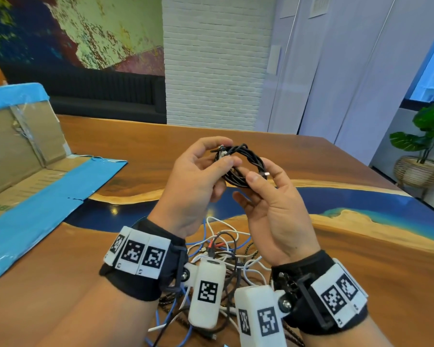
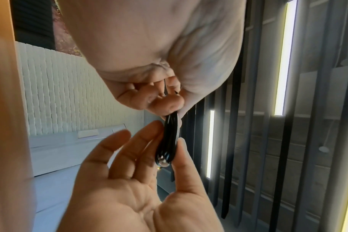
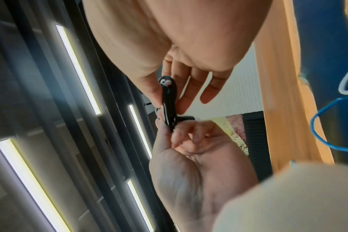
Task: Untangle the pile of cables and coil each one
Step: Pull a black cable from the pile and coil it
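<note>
I hold a coiled black cable (image 1: 257, 161) in the air over the table, between both hands. My left hand (image 1: 227, 152) grips the coil's far left side with curled fingers and thumb. My right hand (image 1: 262, 175) pinches the near right side between thumb and forefinger, beside a metal plug (image 1: 267, 174); its other fingers are spread. The left wrist view shows the coil (image 2: 168, 150) edge-on between the left hand (image 2: 165, 102) and the right hand (image 2: 169, 135). In the right wrist view the coil (image 3: 169, 97) is pinched by the right hand (image 3: 169, 105) above the left hand (image 3: 173, 125).
A tangled pile of cables (image 1: 223, 249), white, blue, black and braided, lies on the wooden table (image 1: 336, 166) under my wrists. A flattened cardboard box (image 1: 23, 146) with blue tape covers the table's left part. A potted plant (image 1: 426, 136) stands off the far right corner.
</note>
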{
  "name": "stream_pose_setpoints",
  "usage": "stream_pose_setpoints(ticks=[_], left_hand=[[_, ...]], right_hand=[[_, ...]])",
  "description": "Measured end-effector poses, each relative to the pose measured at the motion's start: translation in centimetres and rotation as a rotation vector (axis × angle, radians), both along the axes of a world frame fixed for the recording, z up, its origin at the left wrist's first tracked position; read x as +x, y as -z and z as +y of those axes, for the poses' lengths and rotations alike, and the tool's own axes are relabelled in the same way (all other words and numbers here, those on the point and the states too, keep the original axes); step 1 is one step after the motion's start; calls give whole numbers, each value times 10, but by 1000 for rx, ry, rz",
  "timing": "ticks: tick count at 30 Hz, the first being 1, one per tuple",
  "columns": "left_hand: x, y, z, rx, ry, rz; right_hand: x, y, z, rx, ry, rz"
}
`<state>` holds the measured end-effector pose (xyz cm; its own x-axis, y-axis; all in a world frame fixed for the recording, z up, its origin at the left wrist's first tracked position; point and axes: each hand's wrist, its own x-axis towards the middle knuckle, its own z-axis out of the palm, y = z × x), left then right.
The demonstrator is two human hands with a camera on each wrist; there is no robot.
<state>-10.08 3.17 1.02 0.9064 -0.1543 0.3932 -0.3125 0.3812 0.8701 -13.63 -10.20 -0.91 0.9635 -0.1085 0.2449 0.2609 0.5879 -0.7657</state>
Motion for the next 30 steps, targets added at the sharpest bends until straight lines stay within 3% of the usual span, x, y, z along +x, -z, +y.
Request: stream_pose_setpoints(ticks=[4,10,18,22,26,30], left_hand=[[0,2,-4,-122,85,143],[8,8,-5,-105,7,186],[2,8,-1,-72,187,164],[0,8,-1,-42,262,110],[-1,6,-3,96,243,53],[-3,10,-9,118,193,-14]], right_hand=[[0,1,8,116,-87,-124],[0,-3,1,-68,-85,-184],[2,-6,-7,-273,131,-158],[5,-7,-15,-189,188,-143],[7,-6,-20,-133,217,-117],[7,-7,-18,-92,254,-119]])
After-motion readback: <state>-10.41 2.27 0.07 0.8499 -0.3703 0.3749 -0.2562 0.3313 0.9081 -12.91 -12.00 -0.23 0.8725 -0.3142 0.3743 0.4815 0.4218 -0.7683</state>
